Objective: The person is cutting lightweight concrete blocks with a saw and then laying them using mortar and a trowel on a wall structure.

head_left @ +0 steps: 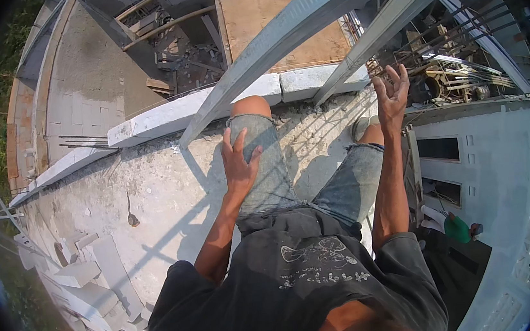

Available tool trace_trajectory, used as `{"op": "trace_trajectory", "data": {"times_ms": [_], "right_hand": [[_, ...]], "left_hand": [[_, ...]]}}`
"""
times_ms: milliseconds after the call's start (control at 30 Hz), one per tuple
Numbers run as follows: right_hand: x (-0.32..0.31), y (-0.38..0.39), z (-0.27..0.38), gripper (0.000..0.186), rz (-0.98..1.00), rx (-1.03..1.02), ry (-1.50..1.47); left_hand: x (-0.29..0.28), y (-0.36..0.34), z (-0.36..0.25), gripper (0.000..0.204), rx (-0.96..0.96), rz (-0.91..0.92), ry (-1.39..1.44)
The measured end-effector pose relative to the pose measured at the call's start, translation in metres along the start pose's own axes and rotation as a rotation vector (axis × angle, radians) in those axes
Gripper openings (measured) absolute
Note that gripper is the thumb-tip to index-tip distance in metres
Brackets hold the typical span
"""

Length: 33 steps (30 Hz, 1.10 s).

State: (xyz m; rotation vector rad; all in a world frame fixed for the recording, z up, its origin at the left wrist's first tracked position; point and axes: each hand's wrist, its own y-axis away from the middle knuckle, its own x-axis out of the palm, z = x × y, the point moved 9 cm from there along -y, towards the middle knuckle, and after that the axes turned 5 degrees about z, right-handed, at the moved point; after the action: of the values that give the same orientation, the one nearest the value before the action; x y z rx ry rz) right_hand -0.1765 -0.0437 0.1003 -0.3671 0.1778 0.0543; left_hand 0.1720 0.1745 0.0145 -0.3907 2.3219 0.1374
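My left hand point(241, 163) is over the denim shorts point(260, 182) on my left thigh, just behind the knee. Its fingers are spread and it holds nothing; whether it presses on the cloth I cannot tell. My right hand point(392, 95) is raised at the right, palm up, with its fingers slightly curled and apart and nothing visible in them. Nearest to it are a grey metal beam point(375, 44) and the end of the row of white blocks point(314, 83). Another pale metal beam point(254, 63) slants up from the ledge near my left knee.
A rough concrete slab point(151, 190) lies under me. A trowel-like tool point(133, 218) rests on it at left, near stacked white blocks point(89, 271). Beyond the block row are plywood sheets point(283, 28) and rubble below. Far down right, a person in green point(457, 229) stands beside a wall.
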Motion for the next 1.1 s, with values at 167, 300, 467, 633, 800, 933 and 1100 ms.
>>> {"op": "trace_trajectory", "data": {"times_ms": [167, 300, 467, 633, 800, 933, 1100], "right_hand": [[-0.016, 0.041, -0.035, 0.067, 0.119, 0.278, 0.333], [-0.002, 0.072, -0.047, 0.053, 0.243, 0.285, 0.828], [0.081, 0.123, -0.055, 0.048, 0.711, 0.297, 0.468], [0.166, 0.181, -0.008, 0.046, 1.200, -0.039, 0.376], [0.205, 0.205, 0.035, 0.051, 1.337, 0.099, 0.483], [0.226, 0.225, 0.105, 0.047, 1.575, 0.204, 0.402], [0.264, 0.216, 0.227, 0.033, 1.694, 0.152, 0.280]], "left_hand": [[-0.018, 0.006, -0.002, 0.063, 0.069, -0.116, -0.008], [-0.022, 0.010, -0.019, 0.066, 0.100, -0.111, -0.127], [-0.032, 0.031, -0.025, 0.069, 0.022, -0.096, -0.188], [-0.064, 0.069, -0.036, 0.064, -0.031, -0.024, -0.185], [-0.134, 0.118, -0.060, 0.064, -0.220, 0.000, -0.167], [-0.189, 0.151, -0.090, 0.060, -0.307, -0.014, -0.015], [-0.258, 0.224, -0.101, 0.061, -0.691, 0.062, 0.080]]}}
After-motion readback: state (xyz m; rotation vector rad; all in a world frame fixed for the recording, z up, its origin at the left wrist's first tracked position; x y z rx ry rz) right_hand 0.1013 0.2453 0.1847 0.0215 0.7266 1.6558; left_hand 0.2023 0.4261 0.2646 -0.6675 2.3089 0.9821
